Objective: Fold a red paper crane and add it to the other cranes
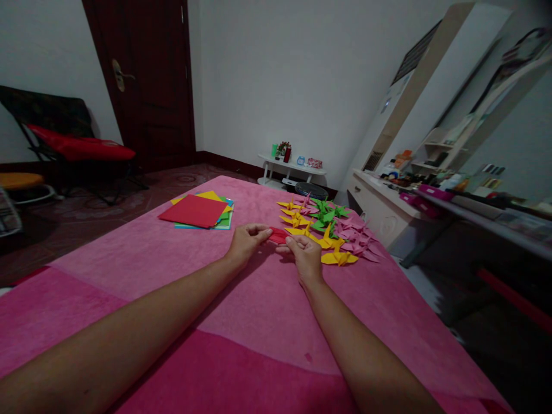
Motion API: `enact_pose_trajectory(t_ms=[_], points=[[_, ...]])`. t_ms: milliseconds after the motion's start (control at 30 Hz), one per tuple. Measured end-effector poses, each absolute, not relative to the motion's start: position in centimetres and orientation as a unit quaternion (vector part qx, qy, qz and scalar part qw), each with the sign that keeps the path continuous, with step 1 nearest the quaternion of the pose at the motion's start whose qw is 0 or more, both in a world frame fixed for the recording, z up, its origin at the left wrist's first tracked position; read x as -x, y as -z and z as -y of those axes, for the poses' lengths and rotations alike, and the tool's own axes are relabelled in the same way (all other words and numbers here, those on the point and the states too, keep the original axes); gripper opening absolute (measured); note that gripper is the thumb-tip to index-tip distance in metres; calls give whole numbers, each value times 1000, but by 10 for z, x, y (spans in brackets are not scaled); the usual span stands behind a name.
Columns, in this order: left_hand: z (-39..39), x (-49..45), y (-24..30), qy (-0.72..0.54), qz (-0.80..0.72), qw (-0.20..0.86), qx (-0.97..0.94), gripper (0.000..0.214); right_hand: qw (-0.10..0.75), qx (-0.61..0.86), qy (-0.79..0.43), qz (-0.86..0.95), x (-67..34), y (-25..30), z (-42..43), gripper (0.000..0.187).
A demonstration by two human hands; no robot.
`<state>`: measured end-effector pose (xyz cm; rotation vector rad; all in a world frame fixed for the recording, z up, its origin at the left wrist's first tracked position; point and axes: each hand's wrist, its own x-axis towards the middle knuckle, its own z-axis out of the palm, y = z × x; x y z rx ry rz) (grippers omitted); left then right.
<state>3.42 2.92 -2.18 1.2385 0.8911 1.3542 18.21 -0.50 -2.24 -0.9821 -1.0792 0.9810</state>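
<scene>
Between my two hands is a small piece of folded red paper, held just above the pink cloth. My left hand pinches its left end between thumb and fingers. At the right end, my right hand grips it with the thumb on top and fingers beneath. Several yellow paper cranes stand just beyond and right of my right hand. Green cranes and pink cranes are grouped behind and beside them. To the left lies a stack of coloured paper sheets with a red sheet on top.
A pink cloth covers the table. A dresser crowded with bottles stands at the right. Against the back wall is a small white table. A folding chair and a dark red door are at the left.
</scene>
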Motion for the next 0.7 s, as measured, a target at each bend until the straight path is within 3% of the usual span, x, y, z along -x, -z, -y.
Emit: enact_pose_trajectory(t_ms=[133, 300, 700], points=[[-23, -38, 19, -540, -352, 544, -538, 39, 636, 427, -434, 474, -180, 21, 6, 24], [-18, -40, 13, -555, -382, 486, -557, 26, 619, 425, -445, 488, -178, 21, 7, 25], [-20, -34, 14, -534, -369, 461, -605, 40, 613, 410, -455, 498, -177, 21, 8, 23]])
